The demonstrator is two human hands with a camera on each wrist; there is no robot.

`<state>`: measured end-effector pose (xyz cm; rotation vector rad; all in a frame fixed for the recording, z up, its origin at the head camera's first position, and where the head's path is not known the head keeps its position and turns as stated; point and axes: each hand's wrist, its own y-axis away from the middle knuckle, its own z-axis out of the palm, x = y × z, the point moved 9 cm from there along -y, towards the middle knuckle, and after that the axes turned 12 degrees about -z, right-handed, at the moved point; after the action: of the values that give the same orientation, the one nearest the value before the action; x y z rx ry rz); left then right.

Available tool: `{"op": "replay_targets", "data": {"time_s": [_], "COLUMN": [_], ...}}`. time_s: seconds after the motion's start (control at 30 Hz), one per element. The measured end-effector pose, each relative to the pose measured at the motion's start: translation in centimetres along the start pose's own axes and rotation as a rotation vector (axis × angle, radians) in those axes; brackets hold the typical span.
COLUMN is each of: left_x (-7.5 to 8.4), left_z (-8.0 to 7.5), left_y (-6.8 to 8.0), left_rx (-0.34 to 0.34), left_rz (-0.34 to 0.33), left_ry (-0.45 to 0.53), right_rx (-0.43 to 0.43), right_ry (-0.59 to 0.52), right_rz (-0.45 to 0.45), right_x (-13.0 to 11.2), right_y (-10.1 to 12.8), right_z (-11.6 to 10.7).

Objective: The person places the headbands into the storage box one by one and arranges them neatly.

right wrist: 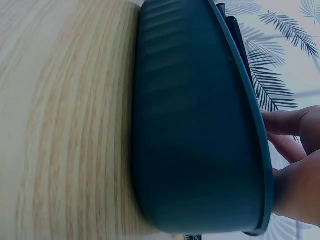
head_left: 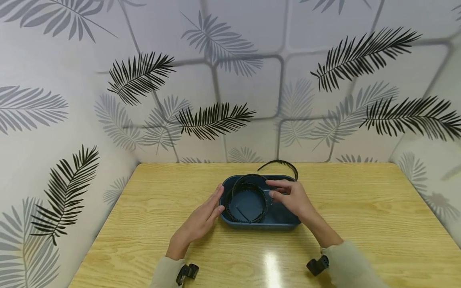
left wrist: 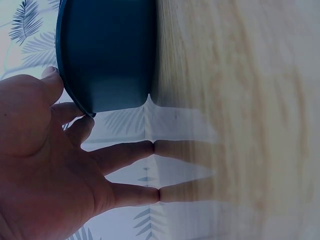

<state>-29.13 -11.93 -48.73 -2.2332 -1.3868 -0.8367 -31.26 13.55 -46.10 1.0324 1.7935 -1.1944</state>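
Head view: right hand (head_left: 289,196) pinching black toothed plastic headbands (head_left: 247,200) inside dark blue oval plastic tub (head_left: 260,225) on light wooden table (head_left: 360,224). Left wrist view only: straight-fingered left hand (left wrist: 55,165) touching tub rim, fingertips (left wrist: 147,147) on tabletop.

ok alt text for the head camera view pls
Two hands work at a dark blue tray of black toothed headbands on a wooden table: the left hand rests flat against its left wall, the right hand pinches a headband. Another headband lies behind the tray; leaf-patterned walls surround.
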Motion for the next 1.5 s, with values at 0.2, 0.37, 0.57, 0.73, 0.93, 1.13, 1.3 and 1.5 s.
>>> {"op": "replay_targets", "data": {"time_s": [0.2, 0.37, 0.57, 0.73, 0.93, 1.13, 1.3, 1.5], "left_x": [0.0, 0.1, 0.1, 0.1, 0.1, 0.0, 0.0, 0.1], "left_z": [0.1, 0.0, 0.0, 0.0, 0.0, -0.1, -0.2, -0.2], "left_y": [0.0, 0.0, -0.1, -0.1, -0.2, -0.1, -0.1, 0.0], "left_rx": [0.003, 0.005, 0.004, -0.001, -0.004, 0.005, 0.009, 0.011], "left_rz": [0.003, 0.006, 0.014, 0.012, 0.011, 0.014, 0.015, 0.017], "left_ry": [-0.012, -0.005, -0.011, -0.020, -0.015, -0.025, -0.020, -0.019], "right_rx": [-0.018, -0.029, -0.024, -0.034, -0.043, -0.058, -0.073, -0.082], "right_ry": [-0.025, -0.044, -0.010, 0.071, 0.149, 0.217, 0.267, 0.311], "right_rz": [0.032, 0.049, 0.069, 0.089, 0.102, 0.081, 0.043, 0.016], "right_x": [0.5, 1.3, 1.7, 1.3, 1.2, 1.0, 0.6, 0.4], "right_y": [-0.2, -0.5, -0.7, -1.0, -1.0, -1.0, -1.1, -1.0], "right_z": [1.1, 1.7, 2.1, 2.4, 2.3, 2.3, 2.5, 2.7]}}
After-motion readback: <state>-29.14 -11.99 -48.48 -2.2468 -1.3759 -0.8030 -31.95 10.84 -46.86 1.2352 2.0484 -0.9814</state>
